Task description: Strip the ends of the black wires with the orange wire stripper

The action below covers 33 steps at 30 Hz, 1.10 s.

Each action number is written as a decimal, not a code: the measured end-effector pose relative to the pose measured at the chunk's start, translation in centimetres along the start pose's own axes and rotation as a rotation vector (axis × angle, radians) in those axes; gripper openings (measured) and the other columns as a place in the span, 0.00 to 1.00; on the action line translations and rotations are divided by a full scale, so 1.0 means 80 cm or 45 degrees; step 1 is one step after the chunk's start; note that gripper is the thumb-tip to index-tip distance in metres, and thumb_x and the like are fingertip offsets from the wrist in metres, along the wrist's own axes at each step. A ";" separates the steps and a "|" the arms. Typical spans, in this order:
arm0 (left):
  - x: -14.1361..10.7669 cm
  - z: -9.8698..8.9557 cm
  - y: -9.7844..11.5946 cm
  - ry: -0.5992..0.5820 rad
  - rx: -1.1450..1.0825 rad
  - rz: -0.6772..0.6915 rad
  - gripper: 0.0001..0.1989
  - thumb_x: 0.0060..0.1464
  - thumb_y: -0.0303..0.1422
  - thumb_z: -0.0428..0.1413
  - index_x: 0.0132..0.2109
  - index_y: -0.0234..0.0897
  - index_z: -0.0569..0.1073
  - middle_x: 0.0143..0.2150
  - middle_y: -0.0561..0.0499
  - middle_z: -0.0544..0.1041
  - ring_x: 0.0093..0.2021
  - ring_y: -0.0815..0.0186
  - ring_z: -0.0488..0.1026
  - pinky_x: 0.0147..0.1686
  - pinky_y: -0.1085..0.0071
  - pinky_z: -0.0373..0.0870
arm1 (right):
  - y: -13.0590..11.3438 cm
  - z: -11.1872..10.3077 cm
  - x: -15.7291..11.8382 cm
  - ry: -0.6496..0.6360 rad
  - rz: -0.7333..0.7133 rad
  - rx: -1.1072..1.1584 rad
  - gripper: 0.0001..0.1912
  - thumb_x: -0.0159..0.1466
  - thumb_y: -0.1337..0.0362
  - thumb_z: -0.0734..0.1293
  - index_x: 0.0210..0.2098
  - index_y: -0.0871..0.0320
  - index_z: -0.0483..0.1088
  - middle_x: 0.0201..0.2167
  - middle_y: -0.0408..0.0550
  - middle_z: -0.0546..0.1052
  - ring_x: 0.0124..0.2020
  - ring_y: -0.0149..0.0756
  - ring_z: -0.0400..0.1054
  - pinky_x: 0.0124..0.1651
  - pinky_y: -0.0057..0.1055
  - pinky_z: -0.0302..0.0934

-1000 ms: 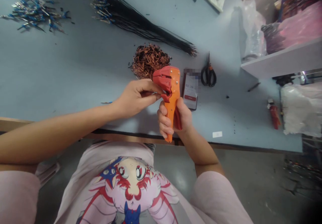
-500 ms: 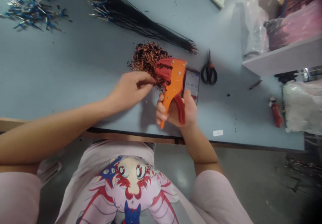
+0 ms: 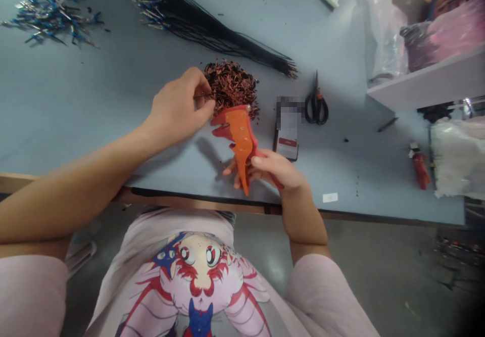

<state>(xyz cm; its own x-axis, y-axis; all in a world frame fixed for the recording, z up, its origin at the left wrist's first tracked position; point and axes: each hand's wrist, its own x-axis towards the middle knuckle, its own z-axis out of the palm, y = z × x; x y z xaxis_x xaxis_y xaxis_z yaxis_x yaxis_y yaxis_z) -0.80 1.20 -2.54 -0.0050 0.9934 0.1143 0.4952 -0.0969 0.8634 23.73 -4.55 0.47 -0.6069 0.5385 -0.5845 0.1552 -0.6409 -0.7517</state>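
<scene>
My right hand (image 3: pixel 275 170) holds an orange and red wire stripper (image 3: pixel 240 137), its red jaws pointing up and left. At the left edge of a pile of short copper-coloured pieces (image 3: pixel 233 84), my left hand (image 3: pixel 182 102) has thumb and fingertips brought together around something thin and dark, too small to name. The stripper's head lies just below the pile in view, right of my left fingertips. Behind the pile stretches a bundle of black wires (image 3: pixel 227 41) with blue and metal ends.
Loose blue-and-metal pieces (image 3: pixel 55 18) lie at the far left. Right of the stripper are a phone (image 3: pixel 288 142) and black scissors (image 3: pixel 317 107). A white label (image 3: pixel 330 197) sits near the front edge. A shelf (image 3: pixel 428 77) with plastic bags stands at the right.
My left hand has moved up and left, away from the jaws. The stripper has shifted down and left and tilted, with my right hand's fingers loosened on its handles.
</scene>
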 end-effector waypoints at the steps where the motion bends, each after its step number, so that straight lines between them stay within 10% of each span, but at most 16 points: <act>1: 0.002 -0.001 0.001 -0.001 0.025 -0.019 0.08 0.52 0.26 0.64 0.36 0.39 0.72 0.30 0.56 0.74 0.35 0.64 0.72 0.47 0.65 0.67 | 0.001 0.002 0.001 -0.007 0.018 -0.064 0.32 0.58 0.41 0.73 0.49 0.61 0.72 0.45 0.59 0.82 0.32 0.41 0.79 0.29 0.33 0.73; 8: 0.006 -0.003 0.006 0.097 0.240 -0.045 0.11 0.51 0.31 0.68 0.39 0.37 0.74 0.30 0.58 0.74 0.32 0.69 0.67 0.46 0.70 0.65 | 0.003 -0.001 0.004 0.319 -0.411 -0.121 0.32 0.58 0.45 0.75 0.54 0.56 0.69 0.52 0.55 0.77 0.37 0.41 0.78 0.36 0.36 0.74; 16: -0.007 -0.010 0.017 -0.278 0.826 0.164 0.10 0.65 0.32 0.51 0.46 0.34 0.76 0.43 0.46 0.77 0.48 0.55 0.75 0.52 0.57 0.69 | 0.003 -0.012 0.019 0.404 -0.499 0.164 0.26 0.57 0.41 0.73 0.44 0.53 0.71 0.49 0.50 0.79 0.35 0.41 0.78 0.35 0.40 0.76; 28: 0.039 -0.091 0.005 0.202 1.140 -0.154 0.22 0.71 0.42 0.51 0.60 0.26 0.70 0.62 0.44 0.67 0.65 0.55 0.59 0.65 0.46 0.57 | 0.007 -0.019 0.037 0.395 -0.593 0.300 0.22 0.61 0.45 0.72 0.39 0.57 0.71 0.41 0.50 0.79 0.32 0.39 0.77 0.31 0.36 0.75; 33: -0.025 -0.082 -0.017 0.011 1.038 0.289 0.40 0.61 0.52 0.58 0.68 0.27 0.60 0.72 0.36 0.58 0.72 0.45 0.53 0.70 0.44 0.49 | -0.002 -0.013 0.034 0.446 -0.579 0.362 0.14 0.68 0.52 0.67 0.39 0.57 0.69 0.43 0.48 0.77 0.31 0.36 0.76 0.31 0.35 0.74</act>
<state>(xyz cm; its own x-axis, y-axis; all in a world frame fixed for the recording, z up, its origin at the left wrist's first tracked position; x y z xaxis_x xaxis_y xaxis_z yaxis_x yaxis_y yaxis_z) -7.18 -1.05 -0.69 0.1653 0.9544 0.2485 0.9567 -0.2164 0.1946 22.84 -2.41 -1.33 -0.2651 0.9068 -0.3277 -0.2996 -0.4005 -0.8659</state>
